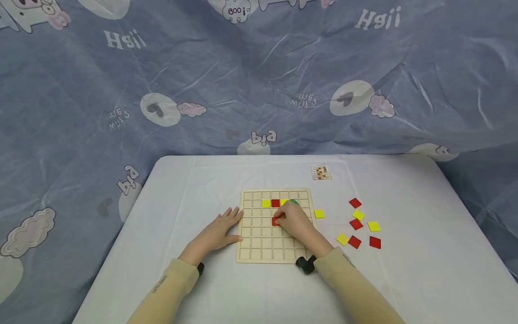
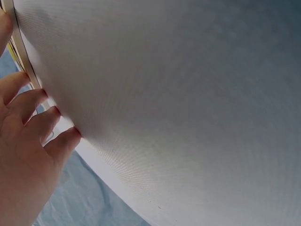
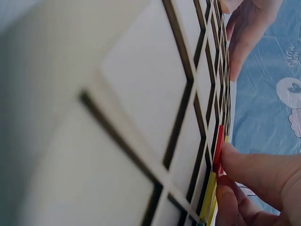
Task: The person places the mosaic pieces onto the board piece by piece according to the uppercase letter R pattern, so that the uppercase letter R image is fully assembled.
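Note:
A wooden grid board (image 1: 256, 254) lies on the white table. Along one of its upper rows sit a yellow tile (image 1: 265, 203), a red tile (image 1: 275, 203), another yellow tile (image 1: 284, 201) and a green piece (image 1: 294, 202), partly hidden by my right hand (image 1: 296, 221). That hand's thumb and fingers pinch a red square tile (image 3: 218, 148) at a cell near the board's middle; the fingers hide part of it. My left hand (image 1: 217, 231) rests with fingers spread at the board's left edge, the thumb touching the frame.
Right of the board lie several loose tiles, among them a yellow tile (image 1: 319, 213) close to its edge and a red tile (image 1: 375, 242) farther out. A small pattern card (image 1: 321, 172) lies behind the board. A blue printed cloth (image 1: 259, 81) hangs beyond the table (image 1: 202, 180).

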Action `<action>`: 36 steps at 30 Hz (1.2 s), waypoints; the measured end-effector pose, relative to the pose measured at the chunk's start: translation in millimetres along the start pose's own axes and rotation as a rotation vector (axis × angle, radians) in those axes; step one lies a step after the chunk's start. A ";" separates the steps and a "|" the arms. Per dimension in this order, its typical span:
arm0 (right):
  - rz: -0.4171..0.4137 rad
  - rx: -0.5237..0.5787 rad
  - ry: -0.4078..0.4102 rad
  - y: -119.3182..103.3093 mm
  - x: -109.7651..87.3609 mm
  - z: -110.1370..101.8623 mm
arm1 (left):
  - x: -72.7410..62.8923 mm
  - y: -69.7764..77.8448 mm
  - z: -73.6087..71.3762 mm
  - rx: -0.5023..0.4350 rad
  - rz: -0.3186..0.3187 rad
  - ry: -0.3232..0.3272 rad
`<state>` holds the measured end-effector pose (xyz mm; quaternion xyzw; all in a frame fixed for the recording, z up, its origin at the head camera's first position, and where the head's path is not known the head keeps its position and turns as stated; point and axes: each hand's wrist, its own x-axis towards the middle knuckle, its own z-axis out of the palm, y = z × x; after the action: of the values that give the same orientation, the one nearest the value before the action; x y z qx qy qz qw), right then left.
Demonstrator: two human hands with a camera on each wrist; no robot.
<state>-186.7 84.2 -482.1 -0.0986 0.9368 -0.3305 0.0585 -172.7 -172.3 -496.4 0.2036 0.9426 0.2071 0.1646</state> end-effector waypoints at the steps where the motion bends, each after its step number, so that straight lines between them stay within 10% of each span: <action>1: -0.001 -0.004 0.004 -0.3 -0.4 0.2 | 0.0 -0.3 -0.1 0.003 -0.003 -0.003; 11: -0.022 0.042 0.061 19.8 -6.7 -24.3 | 0.5 -3.0 2.4 -0.004 0.022 0.016; 20: 0.147 0.066 0.063 64.4 -14.6 -66.3 | -0.3 -3.5 1.4 -0.002 0.010 0.015; 36: 0.209 -0.011 0.007 92.9 -21.9 -62.5 | -1.6 1.6 -0.4 -0.008 -0.003 0.023</action>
<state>-189.9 197.9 -491.3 0.0004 0.9440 -0.3177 0.0889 -170.9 -171.8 -494.9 0.1991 0.9440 0.2127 0.1548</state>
